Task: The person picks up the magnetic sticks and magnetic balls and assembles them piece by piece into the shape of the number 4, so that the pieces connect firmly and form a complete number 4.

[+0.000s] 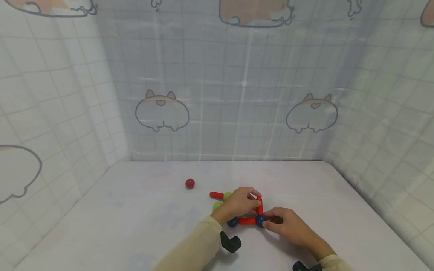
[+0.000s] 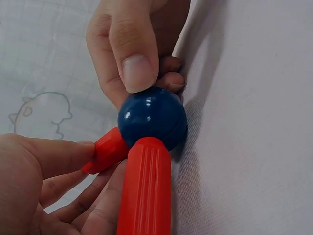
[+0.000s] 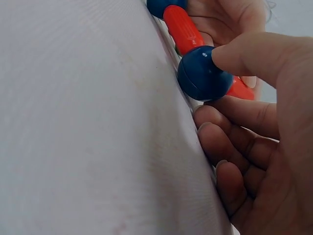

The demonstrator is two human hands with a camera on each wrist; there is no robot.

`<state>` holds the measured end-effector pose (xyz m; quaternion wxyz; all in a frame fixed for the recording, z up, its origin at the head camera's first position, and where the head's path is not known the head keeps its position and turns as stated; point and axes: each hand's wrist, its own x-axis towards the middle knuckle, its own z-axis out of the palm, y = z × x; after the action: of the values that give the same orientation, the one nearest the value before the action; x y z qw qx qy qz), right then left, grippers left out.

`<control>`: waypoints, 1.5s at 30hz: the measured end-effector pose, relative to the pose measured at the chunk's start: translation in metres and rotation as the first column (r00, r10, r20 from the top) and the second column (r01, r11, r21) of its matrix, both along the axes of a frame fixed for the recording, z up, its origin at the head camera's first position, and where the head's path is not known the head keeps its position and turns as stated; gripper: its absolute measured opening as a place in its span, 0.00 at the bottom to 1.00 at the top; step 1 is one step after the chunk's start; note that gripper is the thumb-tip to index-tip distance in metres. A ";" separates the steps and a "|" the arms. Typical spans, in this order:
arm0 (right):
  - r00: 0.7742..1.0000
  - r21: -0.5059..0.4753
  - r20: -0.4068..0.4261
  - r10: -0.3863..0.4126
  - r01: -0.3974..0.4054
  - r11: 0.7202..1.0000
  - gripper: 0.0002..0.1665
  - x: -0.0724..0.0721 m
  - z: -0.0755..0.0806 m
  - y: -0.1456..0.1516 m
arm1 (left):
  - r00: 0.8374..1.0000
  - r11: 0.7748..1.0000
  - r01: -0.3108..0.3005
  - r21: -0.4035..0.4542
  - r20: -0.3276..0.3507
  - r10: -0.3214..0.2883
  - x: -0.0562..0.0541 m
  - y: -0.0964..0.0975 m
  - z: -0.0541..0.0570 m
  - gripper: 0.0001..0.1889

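My left hand (image 1: 241, 203) pinches a short red rod (image 1: 260, 206) between thumb and fingers. That rod's near end meets a dark blue ball (image 1: 260, 221), which my right hand (image 1: 288, 226) holds between thumb and index finger. From the same ball a second, ridged red rod (image 2: 146, 186) runs left to another blue ball (image 1: 232, 222). In the right wrist view, the held ball (image 3: 204, 73) sits low, close to the table surface, with my other fingers curled beneath it.
Left of my left hand lie two lime green balls, one (image 1: 227, 195) at the end of a red rod (image 1: 216, 195) and one (image 1: 217, 205) nearer me, partly covered by the wrist. A loose red ball (image 1: 190, 183) rests farther back on the white table (image 1: 135, 210). Patterned curtains (image 1: 217, 94) surround the table.
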<state>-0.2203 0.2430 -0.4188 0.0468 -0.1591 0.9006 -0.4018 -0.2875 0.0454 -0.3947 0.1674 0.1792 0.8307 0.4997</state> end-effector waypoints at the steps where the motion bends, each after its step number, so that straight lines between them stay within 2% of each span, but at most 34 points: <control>1: 1.000 -0.001 0.000 0.000 0.000 1.000 0.20 0.000 0.000 0.000 | 1.000 1.000 -0.001 0.001 0.000 0.001 0.000 0.000 0.000 0.11; 11: 1.000 -0.004 0.024 -0.016 0.017 1.000 0.19 -0.002 -0.001 -0.001 | 1.000 1.000 -0.028 -0.005 0.012 0.028 0.002 0.000 -0.003 0.11; 19: 1.000 -0.014 0.017 -0.005 0.005 1.000 0.17 -0.001 0.002 -0.002 | 0.999 0.997 -0.008 -0.074 -0.034 0.006 0.003 0.001 0.001 0.10; 28: 0.999 -0.014 0.037 -0.011 0.012 1.000 0.16 0.000 0.001 -0.003 | 0.998 0.994 -0.004 -0.105 -0.065 -0.003 0.003 0.002 -0.002 0.12; 32: 0.999 -0.017 0.037 -0.015 0.016 1.000 0.15 0.000 0.001 -0.004 | 0.994 0.988 -0.018 -0.150 -0.110 0.001 0.006 -0.002 0.004 0.14; 35: 0.999 -0.022 0.038 -0.020 0.021 1.000 0.16 -0.001 0.002 -0.006 | 0.982 0.984 -0.061 -0.166 -0.184 0.030 0.009 -0.009 0.011 0.15; 38: 0.999 -0.024 0.041 -0.024 0.025 0.999 0.16 -0.001 0.002 -0.006 | 0.976 0.991 -0.090 -0.097 -0.207 0.069 0.011 -0.019 0.017 0.15; 41: 0.999 -0.021 0.045 -0.030 0.031 0.999 0.16 0.000 0.001 -0.004 | 0.980 0.994 -0.107 0.007 -0.170 0.107 0.016 -0.031 0.020 0.15; 45: 0.998 -0.007 0.051 -0.045 0.046 0.999 0.17 0.002 0.001 -0.004 | 0.973 0.980 -0.168 0.109 -0.138 0.183 0.022 -0.051 0.024 0.14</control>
<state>-0.2179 0.2395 -0.4180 0.0598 -0.1285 0.9009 -0.4103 -0.2652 -0.0061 -0.3711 0.0519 0.1492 0.8283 0.5375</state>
